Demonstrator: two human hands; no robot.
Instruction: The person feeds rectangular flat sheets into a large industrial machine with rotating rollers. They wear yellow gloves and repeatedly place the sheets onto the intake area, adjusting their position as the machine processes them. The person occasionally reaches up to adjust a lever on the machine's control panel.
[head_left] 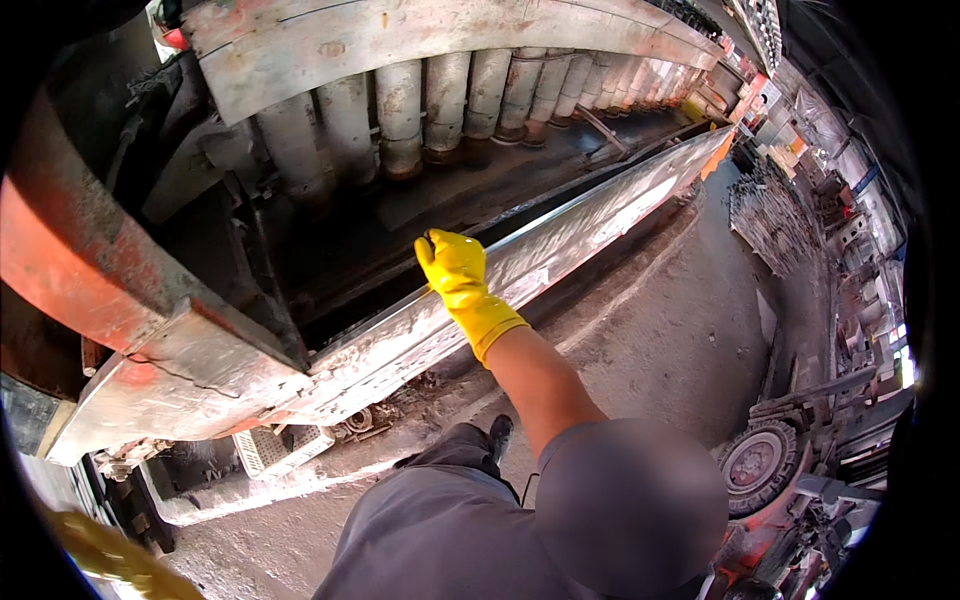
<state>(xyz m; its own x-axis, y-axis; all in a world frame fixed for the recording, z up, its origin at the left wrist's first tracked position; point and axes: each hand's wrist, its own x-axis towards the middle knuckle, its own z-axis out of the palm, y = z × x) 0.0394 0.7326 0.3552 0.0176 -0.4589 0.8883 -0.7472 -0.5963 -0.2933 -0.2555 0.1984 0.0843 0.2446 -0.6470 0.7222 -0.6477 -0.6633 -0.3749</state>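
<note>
The right hand point(455, 272) in a yellow rubber glove reaches forward, its grip clenched over the upper edge of a long, shiny, scuffed metal sheet point(590, 225).

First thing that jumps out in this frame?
The bright yellow rubber glove on the person's right hand, gripping the upper edge of a long shiny sheet-metal strip that runs diagonally from centre to upper right. Behind it, a row of grey upright cylinders lines the big worn machine, whose red-orange painted beam fills the left. A forklift wheel sits lower right.
</note>
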